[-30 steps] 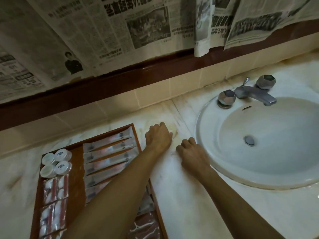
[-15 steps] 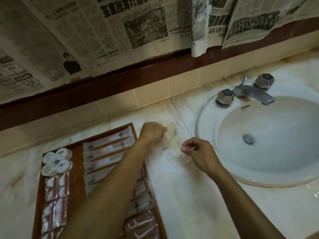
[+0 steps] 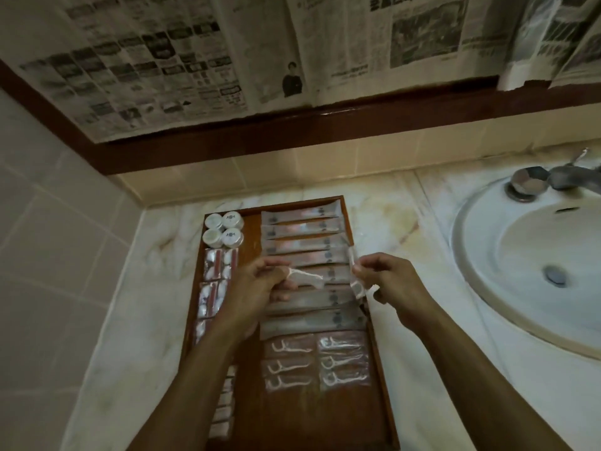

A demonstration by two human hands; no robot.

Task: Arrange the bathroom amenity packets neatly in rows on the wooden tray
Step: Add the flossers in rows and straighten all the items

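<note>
A wooden tray point(image 3: 312, 415) lies on the marble counter. It holds several long sachets point(image 3: 302, 227) in a stacked row, small round white jars point(image 3: 223, 228) at its far left corner, red-and-white packets point(image 3: 214, 271) down its left side, and clear floss-pick packets point(image 3: 317, 361) in two columns. My left hand point(image 3: 257, 289) hovers over the middle of the tray, shut on a clear floss-pick packet point(image 3: 307, 278). My right hand point(image 3: 395, 283) is above the tray's right rim, pinching another small clear packet point(image 3: 356, 281).
A white sink point(image 3: 533, 275) with a metal tap point(image 3: 553, 180) sits to the right of the tray. Tiled walls meet at the left corner. Newspaper sheets point(image 3: 227, 60) cover the wall above a dark wooden ledge.
Both hands lifted off the counter between tray and sink and came over the tray, each now holding a small clear packet. The view has swung left, centring on the tray.
</note>
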